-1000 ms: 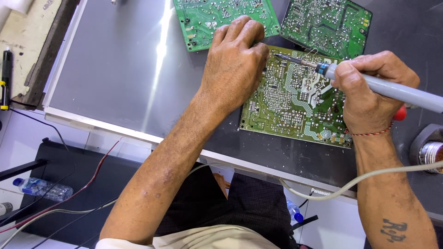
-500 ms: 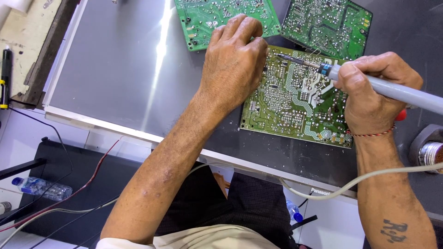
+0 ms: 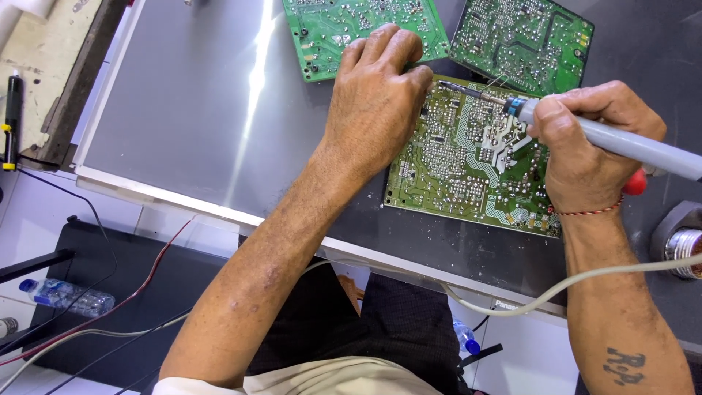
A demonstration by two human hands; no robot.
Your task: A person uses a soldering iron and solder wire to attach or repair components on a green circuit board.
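A green circuit board lies solder side up on a grey metal panel. My left hand rests palm down on the board's left upper corner, its fingers closed together. My right hand grips a grey soldering iron, whose dark tip reaches left to a point near the board's top edge, close to my left fingertips. A pale cable runs from the iron across my right forearm.
Two more green circuit boards lie at the far edge. A metal stand sits at the right. A black pen-like tool lies at the left. Plastic bottles and wires lie on the floor below.
The soldering iron's tip has shifted slightly along the top of the board; both hands have otherwise stayed in place.
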